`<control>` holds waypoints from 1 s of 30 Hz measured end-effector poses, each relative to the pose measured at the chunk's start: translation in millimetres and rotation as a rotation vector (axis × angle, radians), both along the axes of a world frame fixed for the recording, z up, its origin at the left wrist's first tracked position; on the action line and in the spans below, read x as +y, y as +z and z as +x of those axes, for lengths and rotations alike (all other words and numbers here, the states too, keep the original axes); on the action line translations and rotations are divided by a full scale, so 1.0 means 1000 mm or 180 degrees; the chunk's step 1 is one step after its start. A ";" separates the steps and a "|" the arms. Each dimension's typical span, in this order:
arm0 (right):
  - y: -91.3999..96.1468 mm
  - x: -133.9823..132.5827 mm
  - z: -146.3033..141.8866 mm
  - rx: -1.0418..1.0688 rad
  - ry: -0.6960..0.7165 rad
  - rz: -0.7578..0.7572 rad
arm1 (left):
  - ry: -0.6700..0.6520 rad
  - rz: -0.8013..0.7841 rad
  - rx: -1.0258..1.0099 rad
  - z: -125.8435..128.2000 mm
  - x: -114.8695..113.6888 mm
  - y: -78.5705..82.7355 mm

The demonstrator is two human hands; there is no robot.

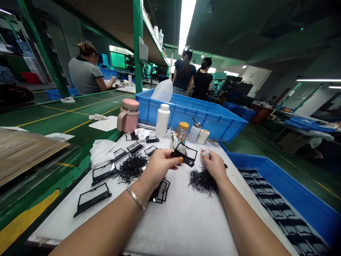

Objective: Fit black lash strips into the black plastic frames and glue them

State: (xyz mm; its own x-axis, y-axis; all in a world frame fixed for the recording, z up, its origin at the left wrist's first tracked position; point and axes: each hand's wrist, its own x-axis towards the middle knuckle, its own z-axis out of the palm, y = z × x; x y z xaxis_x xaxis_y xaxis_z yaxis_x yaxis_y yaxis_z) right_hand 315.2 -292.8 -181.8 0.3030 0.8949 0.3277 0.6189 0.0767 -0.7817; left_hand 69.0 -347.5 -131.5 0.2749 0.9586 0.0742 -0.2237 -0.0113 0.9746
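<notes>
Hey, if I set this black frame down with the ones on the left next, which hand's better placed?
Probably your left hand: it holds the black frame and is nearer the loose frames on the left. Your right hand, farther across, holds something white.

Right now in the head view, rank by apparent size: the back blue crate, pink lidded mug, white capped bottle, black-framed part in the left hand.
1. Back blue crate
2. Pink lidded mug
3. White capped bottle and black-framed part: too alike to rank; the part is nearer the camera.
</notes>
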 end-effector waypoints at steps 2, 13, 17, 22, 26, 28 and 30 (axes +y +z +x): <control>0.007 -0.005 -0.003 0.0158 -0.0030 0.0154 | 0.0015 -0.0015 0.0005 0.000 0.000 0.000; 0.062 -0.082 -0.043 0.1643 0.0622 0.1642 | -0.0032 -0.0128 0.0012 0.000 -0.001 0.001; 0.056 -0.090 -0.047 0.1329 0.0771 0.1983 | -0.0123 -0.0276 -0.0067 0.002 -0.001 0.000; 0.057 -0.093 -0.054 0.0606 0.1034 0.2227 | -0.0254 -0.0467 -0.0305 0.004 -0.001 -0.004; 0.058 -0.097 -0.056 0.0203 0.1122 0.2219 | -0.0321 -0.0540 -0.0428 0.005 -0.001 -0.005; 0.058 -0.097 -0.056 0.0102 0.1136 0.2242 | -0.0354 -0.0555 -0.0441 0.005 -0.001 -0.005; 0.058 -0.097 -0.056 0.0026 0.1140 0.2264 | -0.0362 -0.0573 -0.0426 0.006 -0.002 -0.005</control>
